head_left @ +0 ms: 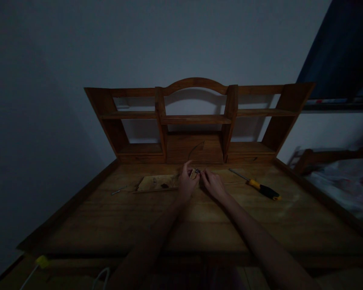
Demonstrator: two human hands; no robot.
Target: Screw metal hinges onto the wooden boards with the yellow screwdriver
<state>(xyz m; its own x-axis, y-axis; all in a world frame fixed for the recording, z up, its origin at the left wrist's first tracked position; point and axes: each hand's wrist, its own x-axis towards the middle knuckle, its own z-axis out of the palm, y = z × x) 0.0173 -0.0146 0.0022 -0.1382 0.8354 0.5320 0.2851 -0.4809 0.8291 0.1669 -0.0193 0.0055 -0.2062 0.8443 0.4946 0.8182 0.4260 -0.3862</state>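
Note:
Both my hands meet at the far middle of a wooden desk [199,217]. My left hand [186,181] is curled, its fingers pinched at the right end of a flat wooden board [157,183] lying on the desk. My right hand [212,183] is also curled, its fingertips pinched on a small metal part [196,171] between the two hands. The scene is dim, so I cannot make out what the part is.
A screwdriver [258,186] with a yellow and black handle lies to the right. A thin metal tool [121,189] lies left of the board. A wooden hutch with shelves [196,119] stands at the back. A bed [347,183] is at the right.

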